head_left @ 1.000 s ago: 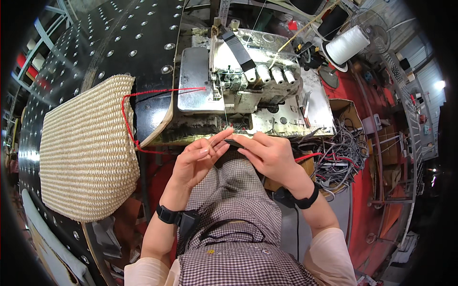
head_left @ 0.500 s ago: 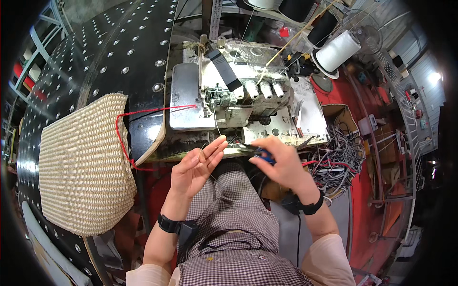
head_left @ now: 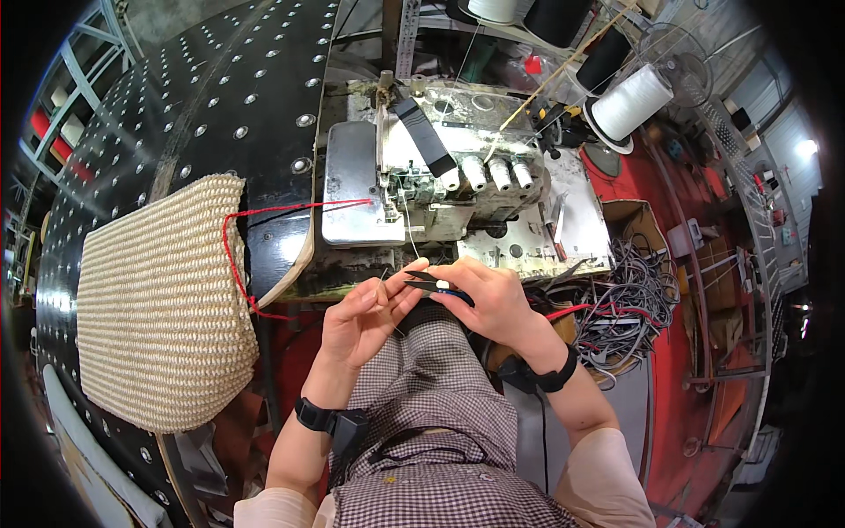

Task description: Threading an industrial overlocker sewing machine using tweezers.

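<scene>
My left hand (head_left: 356, 324) pinches a thin white thread (head_left: 411, 231) that comes down from the sewing machine (head_left: 440, 172). A short loose end sticks up by its thumb. In my right hand (head_left: 495, 301) is a pair of blue-handled thread snips (head_left: 431, 284), the dark blades pointing left, right at my left fingertips. Whether the blades touch the thread I cannot tell. Both hands are above my lap, just in front of the machine's base. A red cord (head_left: 290, 208) runs from the machine's metal plate to the woven beige piece (head_left: 163, 304) on the left.
A black table with rows of metal studs (head_left: 255, 97) extends to the left. A white thread cone (head_left: 629, 101) and dark cones stand at the back right. Tangled grey cords (head_left: 629, 304) spill from a box on the right. Another small tool (head_left: 559, 220) lies on the machine base.
My right hand has moved left, bringing the snips from beside my left hand up to its fingertips. My left hand still holds the thread. The view has shifted slightly.
</scene>
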Demonstrator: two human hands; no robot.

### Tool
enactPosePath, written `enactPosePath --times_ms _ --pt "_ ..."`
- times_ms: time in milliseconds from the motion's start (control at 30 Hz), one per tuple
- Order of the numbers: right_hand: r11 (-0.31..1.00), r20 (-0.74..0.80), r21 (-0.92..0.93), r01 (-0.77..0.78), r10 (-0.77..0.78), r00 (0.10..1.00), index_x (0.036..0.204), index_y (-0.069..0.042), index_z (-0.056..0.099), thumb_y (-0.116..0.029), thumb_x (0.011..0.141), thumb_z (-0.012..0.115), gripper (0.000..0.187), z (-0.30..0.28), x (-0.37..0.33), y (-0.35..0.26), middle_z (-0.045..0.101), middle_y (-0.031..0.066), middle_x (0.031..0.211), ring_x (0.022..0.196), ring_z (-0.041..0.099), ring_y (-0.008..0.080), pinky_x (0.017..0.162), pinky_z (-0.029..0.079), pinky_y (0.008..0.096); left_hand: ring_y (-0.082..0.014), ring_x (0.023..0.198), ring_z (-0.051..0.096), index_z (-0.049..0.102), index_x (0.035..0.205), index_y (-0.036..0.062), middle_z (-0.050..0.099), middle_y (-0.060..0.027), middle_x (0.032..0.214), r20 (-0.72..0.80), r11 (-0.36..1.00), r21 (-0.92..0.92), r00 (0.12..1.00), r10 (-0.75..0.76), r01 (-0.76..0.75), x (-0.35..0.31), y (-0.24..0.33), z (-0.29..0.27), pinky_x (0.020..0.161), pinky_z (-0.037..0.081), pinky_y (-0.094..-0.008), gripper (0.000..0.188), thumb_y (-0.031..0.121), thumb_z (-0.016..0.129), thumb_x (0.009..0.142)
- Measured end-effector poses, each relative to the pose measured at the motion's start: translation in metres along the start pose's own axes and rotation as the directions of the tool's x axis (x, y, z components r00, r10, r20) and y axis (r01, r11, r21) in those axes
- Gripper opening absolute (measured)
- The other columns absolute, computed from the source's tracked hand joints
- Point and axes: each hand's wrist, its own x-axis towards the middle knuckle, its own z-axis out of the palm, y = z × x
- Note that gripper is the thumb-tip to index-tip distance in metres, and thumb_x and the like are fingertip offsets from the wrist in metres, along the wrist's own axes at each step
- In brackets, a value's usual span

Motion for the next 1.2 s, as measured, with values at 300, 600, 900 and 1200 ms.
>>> enactPosePath --times_ms 300,600,900,1200 --pt "0.998 0.011 0.058 0.039 -0.04 0.999 0.098 -0.009 0.066 -0.013 0.074 0.075 0.025 -0.007 -0.001 -0.005 0.062 0.0049 0.076 0.057 0.059 0.0216 0.05 0.047 0.0303 -0.0342 0.133 0.036 0.051 0.066 0.0015 0.027 -0.0332 0.144 -0.065 1.0 -0.007 0.998 0.003 -0.004 0.0 0.0 0.001 0.111 0.031 -0.0411 0.025 0.016 0.062 0.083" --pt "0.956 0.176 -0.022 -0.291 0.29 0.941 0.106 -0.006 0.062 -0.015 0.079 0.07 0.03 -0.049 -0.025 0.015 0.057 0.0104 0.084 0.071 0.058 0.0241 0.063 0.048 0.0325 -0.0364 0.137 0.03 0.059 0.074 0.0034 0.03 -0.0299 0.144 -0.008 1.0 -0.016 1.0 -0.01 0.01 0.004 -0.002 -0.007 0.112 0.027 -0.0413 0.016 0.015 0.062 0.085" --pt "0.882 -0.073 -0.248 -0.4 0.395 0.916 0.095 -0.002 0.059 -0.007 0.082 0.062 0.014 -0.072 -0.026 0.084 0.061 0.0147 0.088 0.08 0.06 0.0338 0.07 0.047 0.0388 -0.0347 0.132 0.038 0.059 0.076 0.0044 0.038 -0.0274 0.141 -0.001 0.972 0.233 0.999 0.042 -0.04 0.01 -0.006 -0.003 0.111 0.027 -0.0423 0.016 0.017 0.062 0.084" --pt "0.891 -0.344 -0.118 -0.438 0.377 0.86 0.114 -0.004 0.048 0.003 0.081 0.063 0.037 -0.049 -0.01 0.131 0.061 0.0174 0.093 0.072 0.064 0.0274 0.06 0.05 0.0349 -0.0355 0.131 0.039 0.056 0.071 0.0042 0.038 -0.0289 0.14 -0.083 0.975 0.217 0.994 0.07 -0.05 0.009 -0.005 -0.008 0.11 0.03 -0.0424 0.02 0.018 0.064 0.083"
